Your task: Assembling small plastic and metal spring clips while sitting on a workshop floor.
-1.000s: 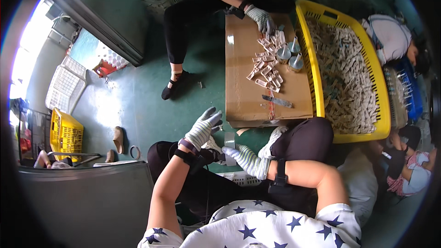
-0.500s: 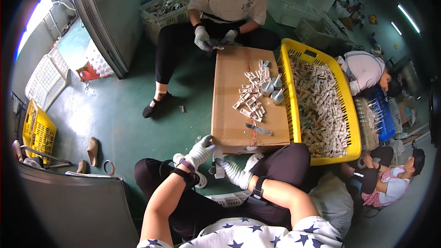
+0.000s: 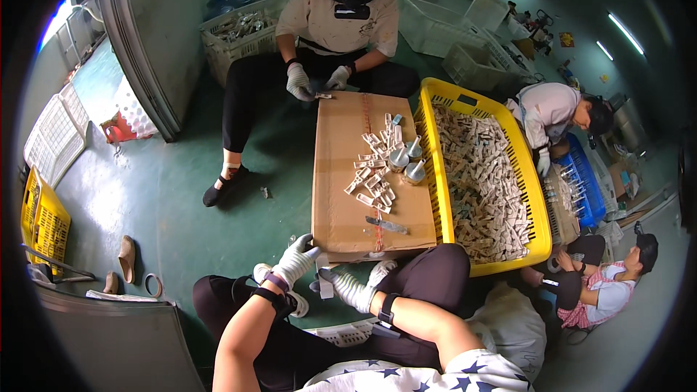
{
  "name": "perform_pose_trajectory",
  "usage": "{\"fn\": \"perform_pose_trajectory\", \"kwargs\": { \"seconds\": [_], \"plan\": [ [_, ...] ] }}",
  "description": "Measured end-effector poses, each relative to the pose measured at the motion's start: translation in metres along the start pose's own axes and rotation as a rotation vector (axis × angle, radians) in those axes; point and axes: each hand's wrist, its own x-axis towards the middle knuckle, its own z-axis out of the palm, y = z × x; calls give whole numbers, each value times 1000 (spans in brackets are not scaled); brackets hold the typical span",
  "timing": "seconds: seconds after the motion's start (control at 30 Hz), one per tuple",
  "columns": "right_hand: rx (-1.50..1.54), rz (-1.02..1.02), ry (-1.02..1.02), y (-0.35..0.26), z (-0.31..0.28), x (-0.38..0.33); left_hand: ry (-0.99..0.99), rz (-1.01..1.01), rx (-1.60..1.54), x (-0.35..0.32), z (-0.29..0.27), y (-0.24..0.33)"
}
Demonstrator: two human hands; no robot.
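Observation:
My left hand [image 3: 293, 260], in a pale knit glove, is beside the near left corner of a cardboard box [image 3: 337, 167], its fingers drawn together. What it pinches, if anything, is too small to make out. My right hand [image 3: 353, 291], in a striped pale glove, is closed on a small pale flat strip [image 3: 326, 287] below the box edge. Dark tips show on the gloves. On the box lie several pale clip-like pieces [image 3: 379, 187], a flat knife-like blade [image 3: 387, 225], and three small bottles with cone tips [image 3: 414, 171].
A yellow crate [image 3: 539, 243] full of clip-like pieces stands right of the box. Across the box, a gloved person [image 3: 341, 22] handles a small piece. Two more people sit at the right, near a blue crate [image 3: 585, 181]. Slippers [image 3: 127, 258] lie on the floor at left.
The whole view has shifted, so the scene sits farther left and slightly lower. My hands keep nearly the same place by the box corner, with the strip still between them.

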Motion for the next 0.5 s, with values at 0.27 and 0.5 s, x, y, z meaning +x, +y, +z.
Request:
{"fn": "perform_pose_trajectory", "kwargs": {
  "seconds": [0.27,0.5],
  "plan": [
    [24,-38,-18,16,-14,13,-48,-87,-46,6,11,-13],
    [-5,-13,62,22,-21,20,-127,-159,-57,7,5,-34]
  ]
}}
